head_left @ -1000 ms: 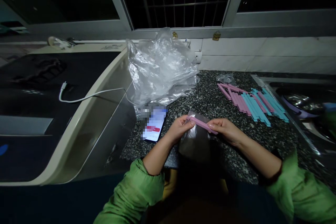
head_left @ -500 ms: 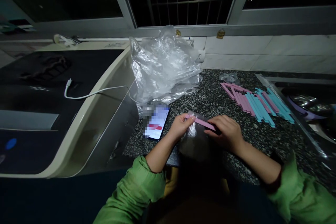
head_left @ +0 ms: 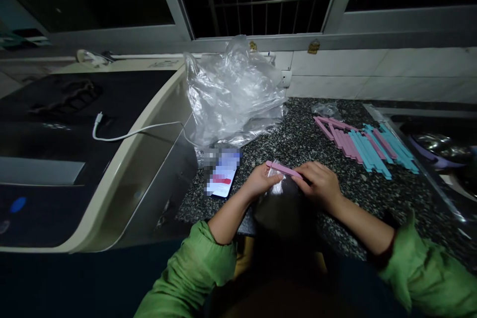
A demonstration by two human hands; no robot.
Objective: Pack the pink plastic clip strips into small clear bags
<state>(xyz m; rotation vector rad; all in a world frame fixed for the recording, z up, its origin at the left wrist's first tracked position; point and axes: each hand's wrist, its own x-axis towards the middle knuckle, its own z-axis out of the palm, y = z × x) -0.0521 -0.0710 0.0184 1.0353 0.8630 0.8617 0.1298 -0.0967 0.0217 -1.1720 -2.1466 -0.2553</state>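
Observation:
A slim pink bag sealing clip (head_left: 284, 169) lies across the top edge of a clear plastic bag (head_left: 276, 190), slanting down to the right. My left hand (head_left: 261, 180) is closed at the clip's left end, its thumb pressing on the bag just under the strip. At the other end, my right hand (head_left: 321, 185) pinches the clip between thumb and fingers. Most of the bag hangs down in shadow, so its lower part and contents cannot be made out. More pink clips (head_left: 345, 145) and blue clips (head_left: 367, 151) lie in a loose pile on the counter to the right.
A lit phone (head_left: 225, 179) rests left of my hands on the speckled counter (head_left: 257, 144). Behind it is a heap of clear plastic bags (head_left: 238, 94). A washing-machine-like appliance (head_left: 100, 198) with a white cable (head_left: 149, 131) stands left; a stove-like unit (head_left: 439, 124) is right.
My left thumb has slid off the clip's face onto the bag below it. The clip has shifted slightly up and left, and my right hand has moved a little left with it.

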